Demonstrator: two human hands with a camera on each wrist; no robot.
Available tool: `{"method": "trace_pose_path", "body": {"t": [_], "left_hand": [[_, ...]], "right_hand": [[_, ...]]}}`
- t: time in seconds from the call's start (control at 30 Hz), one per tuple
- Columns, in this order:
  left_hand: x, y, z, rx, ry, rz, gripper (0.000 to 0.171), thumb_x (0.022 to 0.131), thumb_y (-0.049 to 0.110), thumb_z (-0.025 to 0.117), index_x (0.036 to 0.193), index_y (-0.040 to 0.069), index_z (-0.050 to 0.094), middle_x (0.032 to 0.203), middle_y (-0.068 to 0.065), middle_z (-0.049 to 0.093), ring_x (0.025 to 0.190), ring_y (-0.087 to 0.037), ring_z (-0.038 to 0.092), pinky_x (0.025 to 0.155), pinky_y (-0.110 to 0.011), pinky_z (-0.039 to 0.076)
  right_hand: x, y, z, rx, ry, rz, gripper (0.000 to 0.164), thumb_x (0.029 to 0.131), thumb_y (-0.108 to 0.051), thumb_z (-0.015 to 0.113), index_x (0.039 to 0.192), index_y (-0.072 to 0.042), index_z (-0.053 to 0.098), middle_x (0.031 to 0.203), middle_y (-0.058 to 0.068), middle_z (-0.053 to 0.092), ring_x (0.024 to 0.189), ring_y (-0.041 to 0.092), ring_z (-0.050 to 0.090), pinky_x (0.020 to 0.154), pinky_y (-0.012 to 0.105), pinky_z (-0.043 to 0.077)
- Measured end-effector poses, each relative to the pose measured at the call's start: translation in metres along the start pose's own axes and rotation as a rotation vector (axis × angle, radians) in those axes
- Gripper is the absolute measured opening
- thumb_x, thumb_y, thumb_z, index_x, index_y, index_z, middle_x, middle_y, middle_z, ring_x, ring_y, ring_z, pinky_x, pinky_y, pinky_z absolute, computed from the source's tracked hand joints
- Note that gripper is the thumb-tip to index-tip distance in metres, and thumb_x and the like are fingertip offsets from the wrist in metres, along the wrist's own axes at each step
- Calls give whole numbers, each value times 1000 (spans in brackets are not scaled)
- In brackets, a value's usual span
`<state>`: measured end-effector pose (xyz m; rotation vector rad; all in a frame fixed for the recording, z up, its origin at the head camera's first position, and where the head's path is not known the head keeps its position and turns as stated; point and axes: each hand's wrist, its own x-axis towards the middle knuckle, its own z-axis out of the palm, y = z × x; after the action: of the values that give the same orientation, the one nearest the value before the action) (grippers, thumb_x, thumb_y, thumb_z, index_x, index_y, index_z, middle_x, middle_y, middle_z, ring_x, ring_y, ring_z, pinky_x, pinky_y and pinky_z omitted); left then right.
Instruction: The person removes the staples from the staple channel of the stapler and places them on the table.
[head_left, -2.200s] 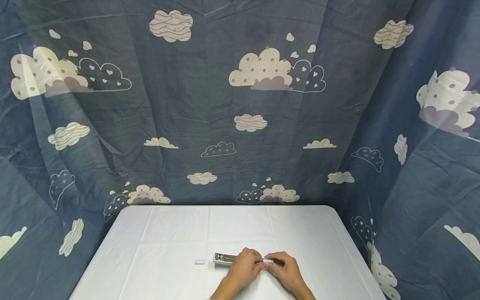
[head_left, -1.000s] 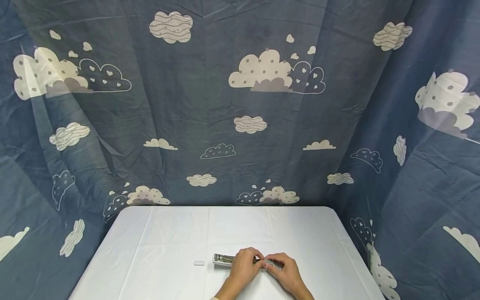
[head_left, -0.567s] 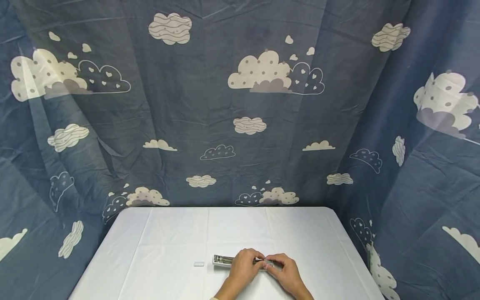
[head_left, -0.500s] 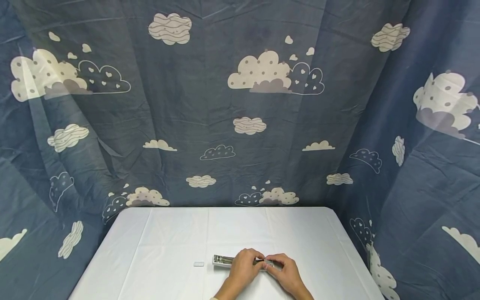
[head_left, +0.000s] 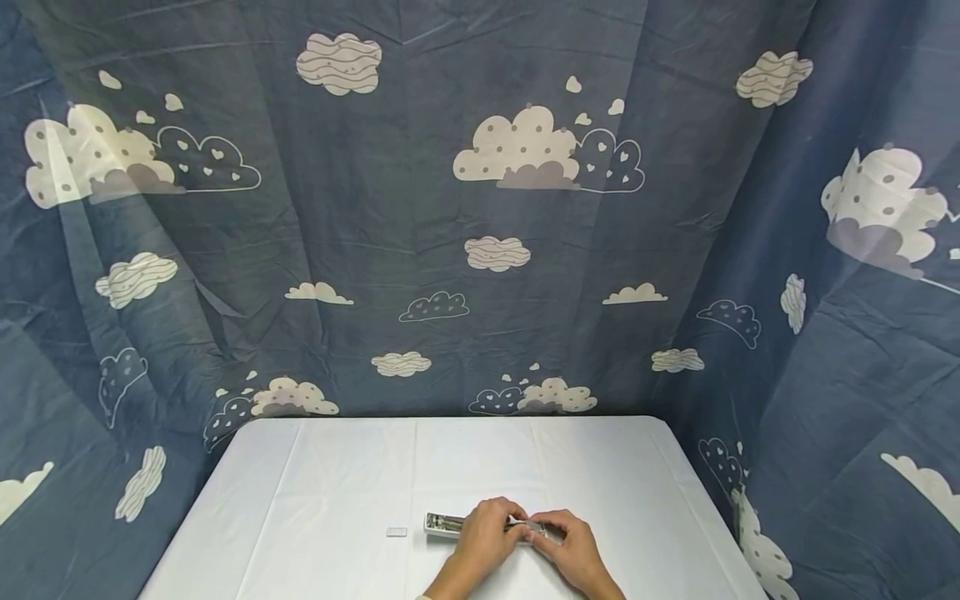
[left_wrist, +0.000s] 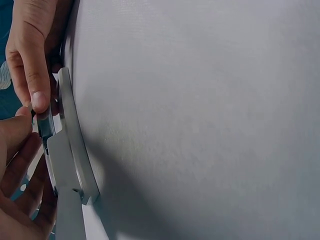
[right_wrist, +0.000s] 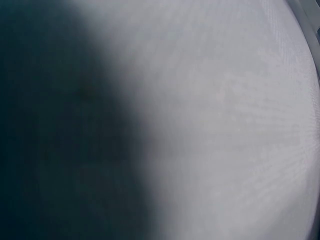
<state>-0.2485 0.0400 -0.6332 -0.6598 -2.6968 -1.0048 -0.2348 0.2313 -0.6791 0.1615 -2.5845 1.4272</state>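
A white stapler (head_left: pixel 444 525) with a bright metal channel along its top lies lengthwise on the white table. My left hand (head_left: pixel 486 533) reaches over its middle, thumb and fingers pinching at the stapler's metal part. At the right end my right hand (head_left: pixel 573 546) grips it between thumb and index finger, the fingertips of both hands close together. The left wrist view shows the stapler (left_wrist: pixel 65 160) edge-on, with fingers at its metal side. What lies between the fingertips is mostly hidden. Left of the stapler sits a small grey strip (head_left: pixel 397 532), like a row of staples.
The white cloth-covered table (head_left: pixel 337 475) has fold lines across it. Behind and at both sides hangs a dark blue curtain (head_left: pixel 360 208) printed with clouds. The right wrist view is mostly blurred white cloth (right_wrist: pixel 225 125) and dark shadow.
Since the oldest frame, my left thumb has come up towards the fingertips at the stapler. Otherwise both hands stay nearly in place; the head view has tilted slightly.
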Motion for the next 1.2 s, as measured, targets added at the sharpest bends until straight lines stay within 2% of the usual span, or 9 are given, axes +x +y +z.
{"method": "trace_pose_path", "body": {"t": [0.37, 0.77, 0.87, 1.03, 1.2], "left_hand": [[1, -12, -13, -120, -34, 26, 12, 87, 21, 83, 97, 16, 79, 93, 6, 76, 82, -3, 65, 73, -17, 55], [-4, -19, -37, -217, 10, 21, 11, 89, 16, 81, 99, 13, 79, 96, 3, 77, 89, -11, 71, 75, -27, 62], [-7, -22, -41, -232, 17, 18, 11, 90, 16, 80, 100, 11, 78, 97, 2, 77, 89, -10, 70, 76, -26, 63], [-11, -30, -48, -220, 35, 8, 11, 91, 18, 79, 101, 13, 78, 98, 2, 76, 89, -7, 68, 74, -22, 62], [-9, -36, -60, -167, 79, 36, 10, 91, 18, 80, 100, 14, 78, 96, 4, 77, 88, -9, 69, 77, -28, 61]], "right_hand": [[3, 0, -3, 2, -42, 63, 25, 79, -33, 89, 101, -27, 79, 103, -12, 75, 102, 3, 63, 96, 23, 53], [4, -1, -2, 2, -26, 37, 22, 79, -30, 90, 98, -30, 79, 99, -14, 74, 97, 2, 63, 92, 23, 53], [3, -1, -2, 0, -26, 37, 22, 79, -31, 90, 98, -30, 79, 99, -14, 74, 98, 2, 63, 92, 24, 54], [2, -1, 0, 1, -30, 60, 23, 78, -31, 90, 97, -30, 79, 100, -13, 74, 99, 2, 63, 93, 23, 54], [2, -2, 1, -5, -21, 59, 22, 78, -31, 90, 97, -29, 79, 100, -13, 74, 98, 2, 63, 93, 24, 54]]}}
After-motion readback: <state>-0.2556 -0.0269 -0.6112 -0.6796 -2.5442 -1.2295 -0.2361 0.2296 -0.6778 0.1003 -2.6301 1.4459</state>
